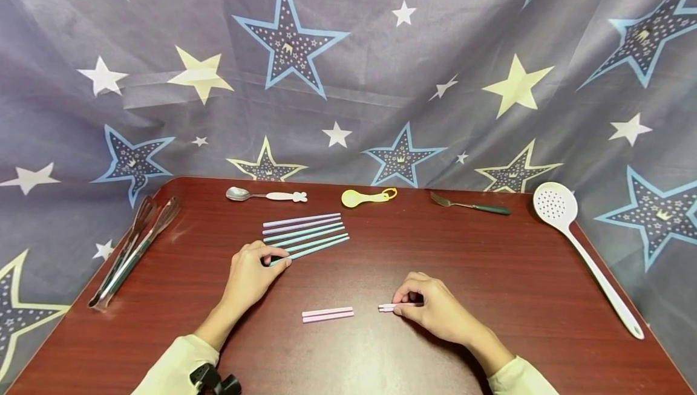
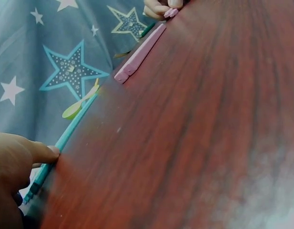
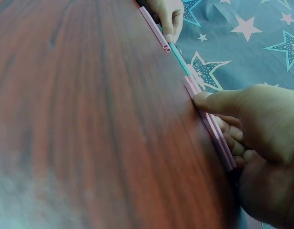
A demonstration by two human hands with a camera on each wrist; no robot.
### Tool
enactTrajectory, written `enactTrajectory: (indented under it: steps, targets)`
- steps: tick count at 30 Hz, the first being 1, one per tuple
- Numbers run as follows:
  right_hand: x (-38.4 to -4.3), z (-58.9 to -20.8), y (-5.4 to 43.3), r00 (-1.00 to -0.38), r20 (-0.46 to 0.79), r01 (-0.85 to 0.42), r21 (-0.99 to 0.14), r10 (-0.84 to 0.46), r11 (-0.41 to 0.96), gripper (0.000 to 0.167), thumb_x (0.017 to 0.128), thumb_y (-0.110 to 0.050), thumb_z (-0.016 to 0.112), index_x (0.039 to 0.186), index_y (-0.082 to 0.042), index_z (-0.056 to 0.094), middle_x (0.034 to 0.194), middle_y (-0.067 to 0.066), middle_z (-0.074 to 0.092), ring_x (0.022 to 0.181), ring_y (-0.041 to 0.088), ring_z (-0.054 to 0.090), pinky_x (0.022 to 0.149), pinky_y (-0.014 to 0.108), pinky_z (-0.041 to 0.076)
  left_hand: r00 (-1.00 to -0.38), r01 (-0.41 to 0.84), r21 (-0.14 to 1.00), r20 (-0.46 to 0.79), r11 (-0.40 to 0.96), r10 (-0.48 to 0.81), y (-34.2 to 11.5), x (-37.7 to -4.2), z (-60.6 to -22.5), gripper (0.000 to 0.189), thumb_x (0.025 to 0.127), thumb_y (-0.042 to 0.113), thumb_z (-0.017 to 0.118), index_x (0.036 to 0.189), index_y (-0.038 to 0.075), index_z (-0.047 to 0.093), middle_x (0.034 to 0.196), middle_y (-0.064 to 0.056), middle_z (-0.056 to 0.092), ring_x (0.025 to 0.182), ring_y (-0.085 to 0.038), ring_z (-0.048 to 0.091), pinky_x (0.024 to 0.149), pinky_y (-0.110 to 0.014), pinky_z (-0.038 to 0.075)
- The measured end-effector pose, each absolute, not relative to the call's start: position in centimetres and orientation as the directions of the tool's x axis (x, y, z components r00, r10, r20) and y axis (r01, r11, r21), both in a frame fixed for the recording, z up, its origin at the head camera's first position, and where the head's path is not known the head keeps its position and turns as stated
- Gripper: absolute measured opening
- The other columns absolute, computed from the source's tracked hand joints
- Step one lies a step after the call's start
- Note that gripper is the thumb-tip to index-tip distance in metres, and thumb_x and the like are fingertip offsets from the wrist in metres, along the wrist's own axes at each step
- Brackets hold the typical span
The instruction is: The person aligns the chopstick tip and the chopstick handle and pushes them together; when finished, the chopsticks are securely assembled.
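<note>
In the head view my left hand (image 1: 254, 269) is at the near end of a fanned row of chopsticks. Its thumb and index finger pinch the green chopsticks (image 1: 321, 247), which lie lowest in the row. Just beyond them are the blue chopsticks (image 1: 302, 237) and the purple chopsticks (image 1: 302, 220). My right hand (image 1: 435, 307) pinches a pair of pink chopsticks (image 3: 216, 136) between thumb and fingers, low over the table, tips pointing left. Between the hands lies another pink pair (image 1: 328, 315), side by side.
Along the table's back edge lie a spoon (image 1: 285, 196), a yellow measuring spoon (image 1: 366, 198) and a fork (image 1: 472, 206). Metal tongs (image 1: 130, 256) lie at the left edge. A white skimmer (image 1: 590, 259) lies along the right edge. A starred curtain (image 1: 348, 110) hangs behind.
</note>
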State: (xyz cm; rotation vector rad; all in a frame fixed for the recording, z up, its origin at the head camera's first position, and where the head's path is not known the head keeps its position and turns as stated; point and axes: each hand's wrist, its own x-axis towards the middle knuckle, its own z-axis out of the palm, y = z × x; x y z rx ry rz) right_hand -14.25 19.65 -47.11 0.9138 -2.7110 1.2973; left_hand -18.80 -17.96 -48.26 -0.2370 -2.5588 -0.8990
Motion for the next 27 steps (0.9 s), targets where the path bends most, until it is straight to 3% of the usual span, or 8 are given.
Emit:
enactTrajectory:
  steps: [7,14,19,27]
  targets:
    - [-14.3,-47.2,19.7,-0.831,0.247,-0.505,-0.710,-0.498,0.491,0.012,0.086,-0.012,0.083,0.086,-0.020,0.074,0.081,-0.012,0.061,0.079,0.010,0.057,0.070,0.021,0.049,-0.921,0.265,0.663,0.390,0.700,-0.021,-16.8,-17.7,-47.1,0.016,0.077,0.025,0.091,0.089,0.024,0.082,0.067,0.009,0.051,0.063,-0.005,0.046,0.062,-0.022,0.038]
    - [-14.3,-47.2,19.6,-0.834,0.245,-0.502,-0.709,-0.494,0.495,0.015,0.085,-0.012,0.084,0.086,-0.023,0.074,0.081,-0.014,0.061,0.079,0.009,0.057,0.070,0.021,0.049,-0.925,0.379,0.729,0.278,0.570,0.260,-14.5,-15.6,-46.9,0.017,0.080,0.036,0.089,0.094,0.029,0.082,0.077,0.021,0.066,0.072,0.001,0.059,0.066,-0.021,0.048]
    - [-14.3,-47.1,19.6,-0.841,0.235,-0.487,-0.721,-0.487,0.493,0.014,0.086,-0.012,0.083,0.086,-0.022,0.073,0.082,-0.014,0.060,0.079,0.006,0.056,0.070,0.021,0.049,-0.889,0.447,0.658,0.251,0.606,0.383,-13.5,-14.3,-47.3,0.020,0.075,0.046,0.090,0.092,0.038,0.082,0.087,0.029,0.068,0.083,0.003,0.052,0.079,-0.023,0.039]
    - [-14.2,-47.0,19.7,-0.840,0.230,-0.486,-0.722,-0.492,0.493,0.015,0.088,-0.011,0.082,0.086,-0.023,0.072,0.082,-0.013,0.060,0.079,0.002,0.054,0.070,0.021,0.049,-0.893,0.440,0.630,0.230,0.639,0.388,-13.0,-13.7,-47.4,0.015,0.074,0.042,0.091,0.084,0.044,0.081,0.083,0.031,0.063,0.079,0.002,0.043,0.077,-0.025,0.030]
